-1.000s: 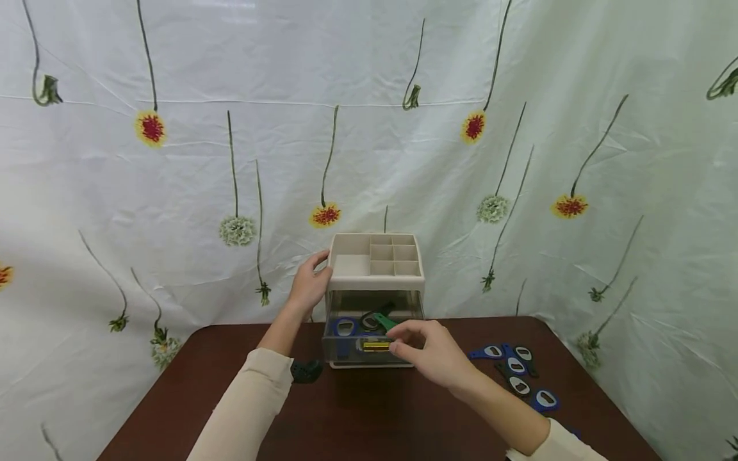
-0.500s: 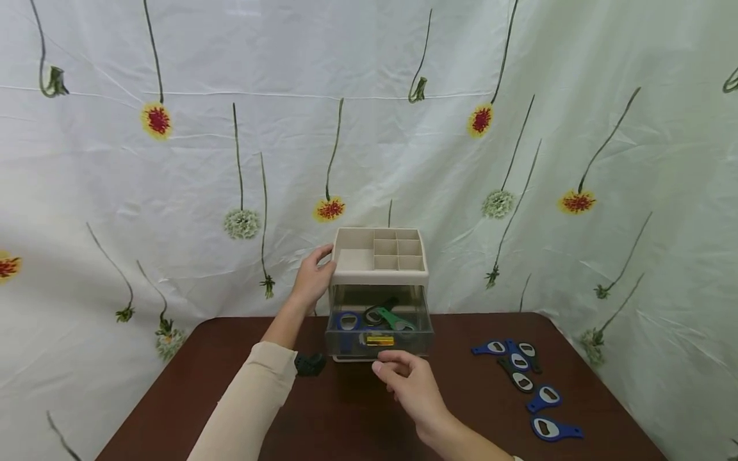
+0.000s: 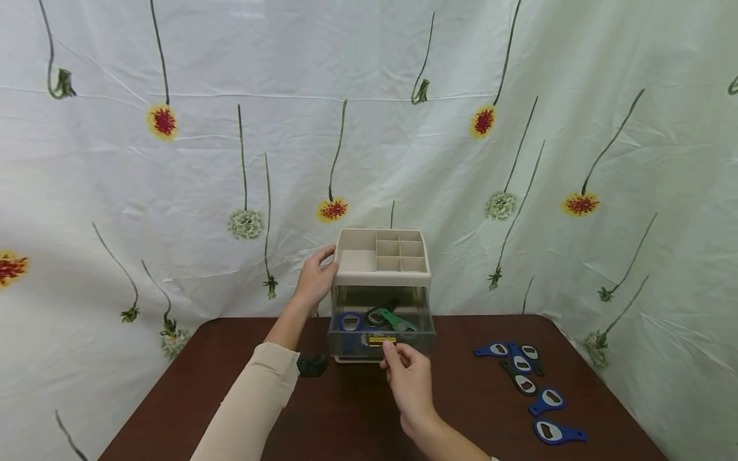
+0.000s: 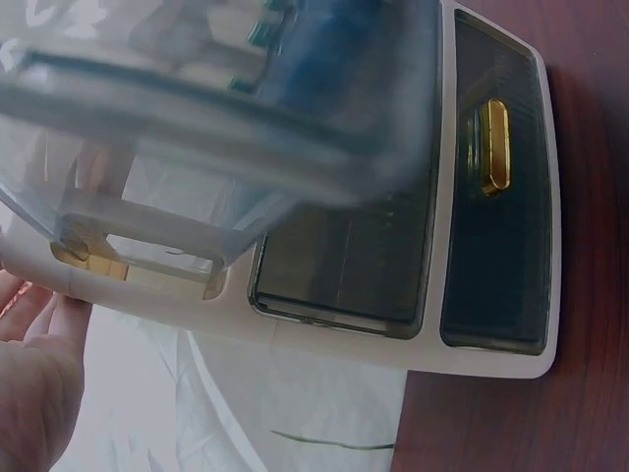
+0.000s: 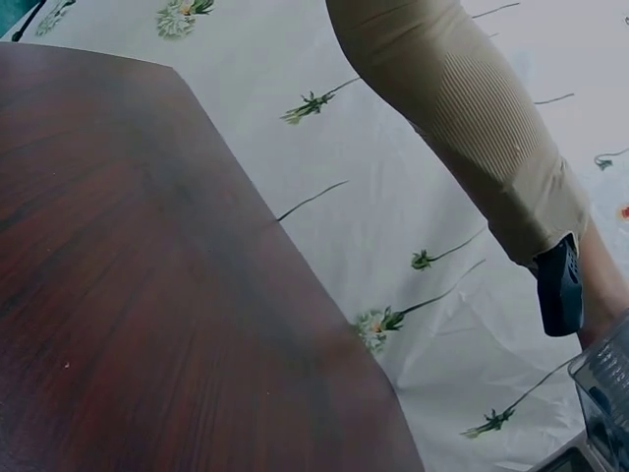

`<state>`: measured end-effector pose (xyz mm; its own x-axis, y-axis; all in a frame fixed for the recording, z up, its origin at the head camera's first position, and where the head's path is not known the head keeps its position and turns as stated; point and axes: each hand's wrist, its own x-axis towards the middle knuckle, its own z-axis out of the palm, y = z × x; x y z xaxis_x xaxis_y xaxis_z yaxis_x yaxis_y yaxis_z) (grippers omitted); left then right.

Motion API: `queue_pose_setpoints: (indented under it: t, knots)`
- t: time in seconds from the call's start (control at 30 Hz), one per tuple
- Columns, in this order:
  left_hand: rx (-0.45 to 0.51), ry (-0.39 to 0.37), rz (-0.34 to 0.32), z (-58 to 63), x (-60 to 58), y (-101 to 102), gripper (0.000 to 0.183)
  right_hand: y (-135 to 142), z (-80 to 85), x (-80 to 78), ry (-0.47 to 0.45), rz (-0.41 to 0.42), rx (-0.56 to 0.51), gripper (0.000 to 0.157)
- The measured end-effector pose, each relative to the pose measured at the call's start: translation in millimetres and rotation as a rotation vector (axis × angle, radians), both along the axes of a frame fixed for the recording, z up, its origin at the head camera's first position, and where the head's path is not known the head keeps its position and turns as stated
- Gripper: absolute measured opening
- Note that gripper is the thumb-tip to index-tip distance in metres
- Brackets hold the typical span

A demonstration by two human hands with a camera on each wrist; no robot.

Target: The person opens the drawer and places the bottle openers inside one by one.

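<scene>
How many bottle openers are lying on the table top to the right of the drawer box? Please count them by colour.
Blue openers: 4
Dark openers: 2
Total: 6

Head view: illumination soft; shadow darkens worktop (image 3: 352,416) before the cabinet (image 3: 382,279). Left wrist view: near drawer (image 4: 226,133) blurred.

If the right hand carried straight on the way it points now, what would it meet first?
Most likely the gold handle on the open drawer. In the head view the right hand overlaps part of it, so whether they touch is hard to tell.
</scene>
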<state>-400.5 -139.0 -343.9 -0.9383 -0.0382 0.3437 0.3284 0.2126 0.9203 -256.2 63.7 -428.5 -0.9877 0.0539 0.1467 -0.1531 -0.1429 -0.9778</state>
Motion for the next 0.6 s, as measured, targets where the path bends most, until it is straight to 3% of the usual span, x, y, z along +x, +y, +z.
queue_pose_setpoints:
  t: [0.6]
  knots:
    - [0.015, -0.005, -0.021, -3.2, -0.9, -1.7, 0.054, -6.0, 4.4, -15.9, 0.051, -0.031, -0.04, 0.036]
